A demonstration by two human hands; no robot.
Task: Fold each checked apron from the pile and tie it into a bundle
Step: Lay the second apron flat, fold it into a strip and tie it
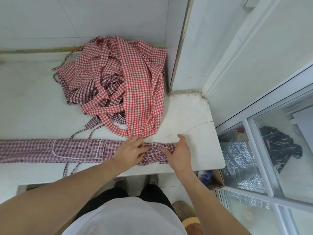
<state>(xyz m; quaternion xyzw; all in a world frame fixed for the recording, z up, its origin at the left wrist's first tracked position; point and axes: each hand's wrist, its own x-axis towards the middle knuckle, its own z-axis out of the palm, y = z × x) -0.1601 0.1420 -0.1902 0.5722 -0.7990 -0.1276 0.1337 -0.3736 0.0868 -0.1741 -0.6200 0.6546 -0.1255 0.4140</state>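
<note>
From the head view, one purple-checked apron (67,150) lies folded into a long strip along the near edge of the white bench (194,116). Two hands work its right end: the left hand (131,150) and the right hand (177,151) each pinch the bunched cloth there. Farther back sits one pile of aprons (118,78), red-checked over purple-checked, too tangled to count. One cardboard box (218,180) stands below, right.

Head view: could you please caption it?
Both hands roll a folded purple-checked apron beside the red-checked pile.
</note>
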